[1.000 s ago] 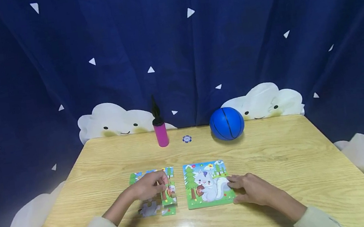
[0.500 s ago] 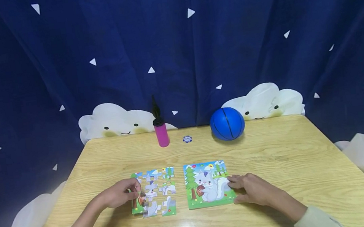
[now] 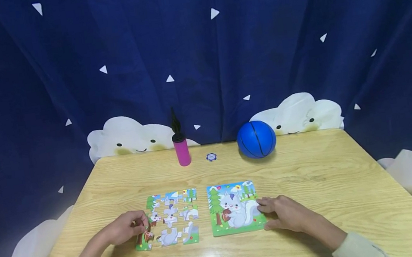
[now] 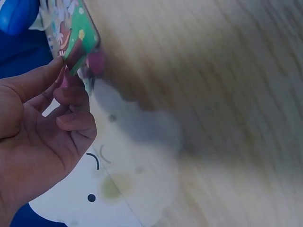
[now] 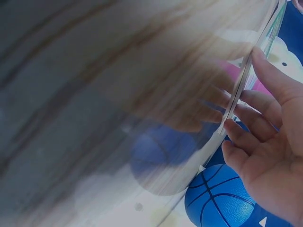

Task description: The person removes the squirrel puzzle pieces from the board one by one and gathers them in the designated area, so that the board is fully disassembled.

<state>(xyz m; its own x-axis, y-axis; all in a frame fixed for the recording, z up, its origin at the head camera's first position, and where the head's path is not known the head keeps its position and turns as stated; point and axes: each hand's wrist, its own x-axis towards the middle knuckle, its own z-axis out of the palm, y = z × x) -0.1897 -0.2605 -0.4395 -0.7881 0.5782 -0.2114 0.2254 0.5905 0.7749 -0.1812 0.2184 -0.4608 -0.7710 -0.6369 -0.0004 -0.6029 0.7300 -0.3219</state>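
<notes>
My left hand [image 3: 123, 229] pinches a jigsaw piece [image 3: 143, 243] showing a tree trunk, a brown acorn and green grass. It is at the lower left corner of the puzzle. In the left wrist view, thumb and fingers grip the edge of this piece [image 4: 78, 45]. Several other jigsaw pieces [image 3: 170, 213] lie loosely spaced in rows on the table, with narrow gaps between them. To their right lies a square squirrel picture board [image 3: 236, 207]. My right hand [image 3: 289, 214] rests with extended fingertips at its right edge; the right wrist view shows that hand [image 5: 265, 127] beside the thin edge.
Toward the back of the wooden table [image 3: 305, 167] stand a pink cylinder [image 3: 183, 152] with a black top and a blue ball [image 3: 256, 139]. A small blue-and-white round chip [image 3: 211, 157] lies between them. A dark blue curtain [image 3: 197, 60] hangs behind.
My left hand has carried the jigsaw piece leftward from the puzzle's right side, past its left column, and slightly toward me. The right hand has stayed at the picture board.
</notes>
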